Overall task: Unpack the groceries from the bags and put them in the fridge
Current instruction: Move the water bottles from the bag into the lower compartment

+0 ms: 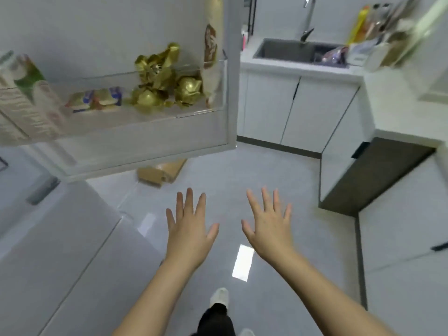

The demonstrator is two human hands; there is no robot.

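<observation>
The fridge door [145, 146] stands swung open at the upper left. Its clear door shelf [198, 112] holds gold-wrapped items [164, 81], a small blue and yellow packet [97, 100], a green and white carton [26, 78] and a tall pale bag [213, 44]. My left hand [188, 229] and my right hand [269, 224] are stretched out side by side over the floor, below the door. Both have spread, straight fingers and hold nothing. No grocery bag shows.
A brown cardboard box [160, 172] lies on the tiled floor [242, 180] under the door. A sink [291, 50] with a tap sits in the white counter at the upper right, with bottles [361, 25] beside it. White cabinets [300, 110] line the right side.
</observation>
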